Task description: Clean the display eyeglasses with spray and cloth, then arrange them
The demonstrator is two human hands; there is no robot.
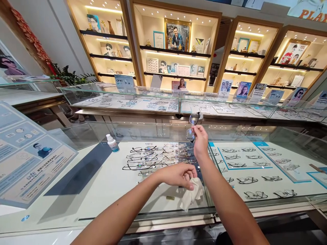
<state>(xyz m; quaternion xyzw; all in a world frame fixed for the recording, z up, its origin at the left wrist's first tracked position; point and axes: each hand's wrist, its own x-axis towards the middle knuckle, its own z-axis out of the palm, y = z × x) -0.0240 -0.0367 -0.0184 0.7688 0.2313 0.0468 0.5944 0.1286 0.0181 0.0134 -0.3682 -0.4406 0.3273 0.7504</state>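
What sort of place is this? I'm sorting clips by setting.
Probably an optician's shop: rows of glasses lie in glass display cases, a bottle stands on the counter, and posters show people wearing eyewear.

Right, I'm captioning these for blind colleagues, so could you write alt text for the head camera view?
A person's right hand holds up a pair of glasses over a glass display counter, while the left hand grips a crumpled pale cloth. Nearby are rows of eyeglass frames and a small white bottle; lit shelves stand beyond.
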